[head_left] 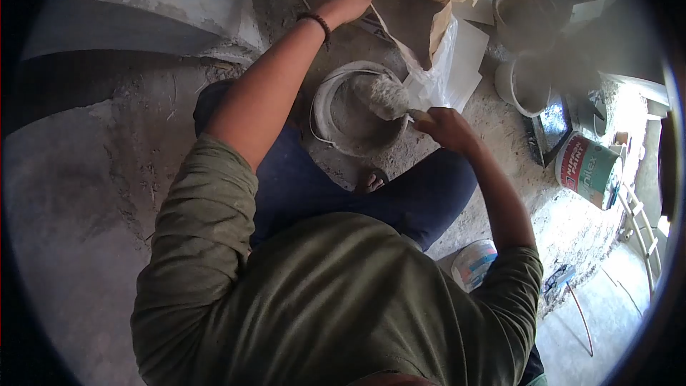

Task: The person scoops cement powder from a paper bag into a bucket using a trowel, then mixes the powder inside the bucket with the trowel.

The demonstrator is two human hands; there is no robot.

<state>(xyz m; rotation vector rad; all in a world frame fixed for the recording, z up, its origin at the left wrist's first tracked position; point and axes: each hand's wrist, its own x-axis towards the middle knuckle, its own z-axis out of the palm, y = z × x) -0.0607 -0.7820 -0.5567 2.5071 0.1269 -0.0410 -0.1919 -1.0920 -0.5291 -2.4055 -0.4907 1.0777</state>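
Observation:
My left hand [346, 0] is closed on the edge of an open paper bag [439, 32] with a clear plastic lining, at the top of the view. My right hand [446, 130] grips the handle of a trowel [419, 116]. Grey powdery material [386, 96] is heaped on the trowel, covering its blade. That load is over a round bucket [325, 111] with a wire handle, which stands on the ground in front of my legs. More grey material lies inside the bucket.
To the right stand a paint bucket [587, 171] and a pale bucket [506, 89]. A white tub [473, 263] sits beside my right knee. A concrete structure [150, 11] rises at upper left. The ground is dusty, and a blurred haze covers the upper right.

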